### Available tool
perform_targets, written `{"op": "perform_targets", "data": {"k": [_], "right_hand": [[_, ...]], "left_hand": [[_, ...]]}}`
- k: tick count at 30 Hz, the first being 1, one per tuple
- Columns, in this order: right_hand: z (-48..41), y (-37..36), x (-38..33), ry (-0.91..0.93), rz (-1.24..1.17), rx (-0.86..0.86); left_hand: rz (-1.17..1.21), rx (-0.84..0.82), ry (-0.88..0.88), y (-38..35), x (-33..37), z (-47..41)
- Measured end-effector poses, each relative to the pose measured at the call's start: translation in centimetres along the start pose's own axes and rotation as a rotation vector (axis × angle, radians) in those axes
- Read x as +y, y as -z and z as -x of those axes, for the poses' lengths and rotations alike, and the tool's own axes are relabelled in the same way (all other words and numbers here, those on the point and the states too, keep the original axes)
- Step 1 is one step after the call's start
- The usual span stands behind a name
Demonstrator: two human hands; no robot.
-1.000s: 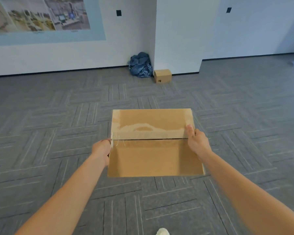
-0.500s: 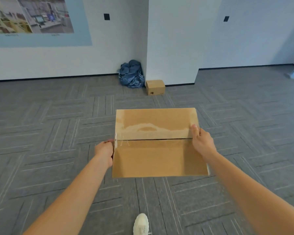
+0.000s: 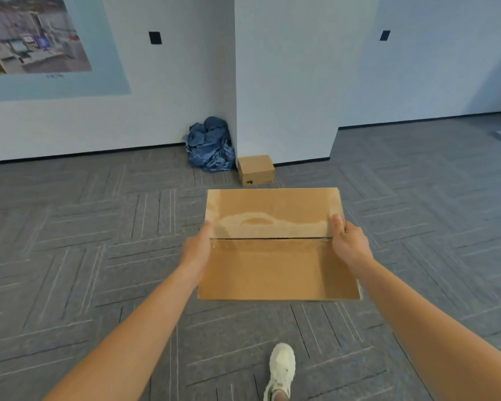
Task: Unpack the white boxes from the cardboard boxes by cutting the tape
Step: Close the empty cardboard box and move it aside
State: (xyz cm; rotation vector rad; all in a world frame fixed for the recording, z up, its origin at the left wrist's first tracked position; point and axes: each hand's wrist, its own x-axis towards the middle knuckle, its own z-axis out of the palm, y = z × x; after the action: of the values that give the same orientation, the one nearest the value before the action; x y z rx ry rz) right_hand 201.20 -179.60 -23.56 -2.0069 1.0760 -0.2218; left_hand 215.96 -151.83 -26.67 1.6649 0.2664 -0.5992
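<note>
Moved: white shoe [image 3: 281, 369] now forward; small box [image 3: 255, 170] at the wall corner nearer.
Cardboard box [image 3: 275, 267]: held aloft over the carpet [image 3: 99, 241], top seam slit.
Fingers: left hand [image 3: 195, 250] and right hand [image 3: 349, 244] grasp opposite sides at the seam.
Handling: likely light and stiff; flaps loose, so grip the walls.
Room: open carpet around; blue cloth heap [image 3: 210, 144] ahead.

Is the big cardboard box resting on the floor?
No: left hand and right hand hold the cardboard box by its sides above the carpet.
</note>
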Motion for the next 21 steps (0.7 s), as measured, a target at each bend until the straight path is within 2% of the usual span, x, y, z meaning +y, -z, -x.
{"op": "perform_targets", "data": {"k": [4, 8, 16, 21], "right_hand": [[-11.4, -0.7, -2.8, 0.026, -0.016, -0.023], [-21.9, -1.1, -6.3, 0.061, -0.007, -0.052], [-40.5, -4.0, -13.9, 0.131, 0.079, -0.098], [-51.9, -6.5, -18.9, 0.099, 0.103, -0.082]], "left_hand": [[-0.086, -0.045, -0.023, -5.9, 7.2, -4.7], [-0.175, 0.023, -0.057, -10.5, 12.5, -13.0], [-0.346, 0.152, -0.116, -16.3, 20.4, -28.4], [-0.376, 0.125, -0.132, -19.3, 25.8, -40.6]]}}
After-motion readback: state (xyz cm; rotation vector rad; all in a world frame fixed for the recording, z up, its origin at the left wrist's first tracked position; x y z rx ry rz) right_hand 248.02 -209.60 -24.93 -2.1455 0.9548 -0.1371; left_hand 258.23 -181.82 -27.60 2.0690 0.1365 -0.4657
